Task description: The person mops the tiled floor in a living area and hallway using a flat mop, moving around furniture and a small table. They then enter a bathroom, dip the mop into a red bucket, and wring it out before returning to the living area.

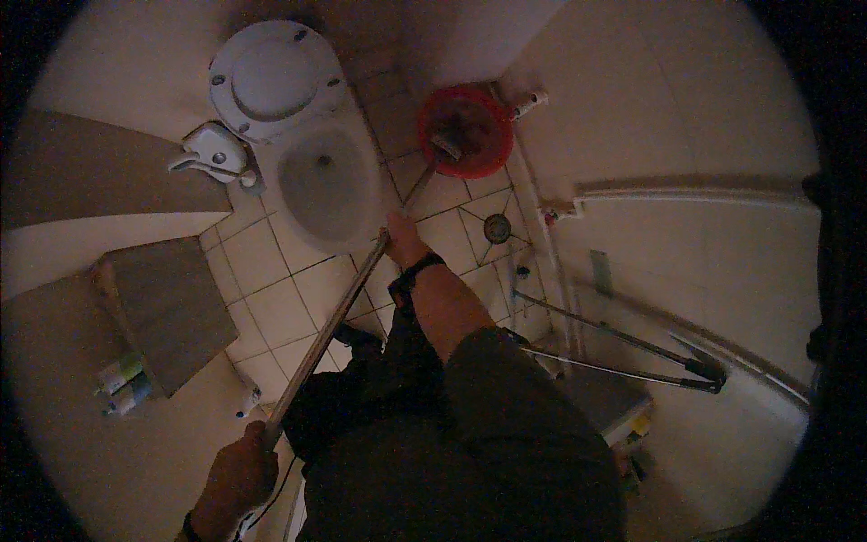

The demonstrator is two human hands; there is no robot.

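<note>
My left hand [238, 471] is closed around the upper end of a long pole [328, 330], at the lower left. Farther down, my right hand [408, 242] grips the same pole beside the front of a white toilet [369, 173]. The pole slopes away to a red plastic bucket [502, 152] on the tiled floor, and its far end reaches the bucket's near side. A greyish head at that end lies in the bucket; the dim light hides its exact kind. The toilet's lid is raised against the back.
A floor drain [498, 229] sits right of my right hand. White pipes [650, 193] run along the right wall. A folding metal frame [609, 328] stands at the right. Left are a white toilet-brush set [218, 152] and a brown cabinet [173, 311].
</note>
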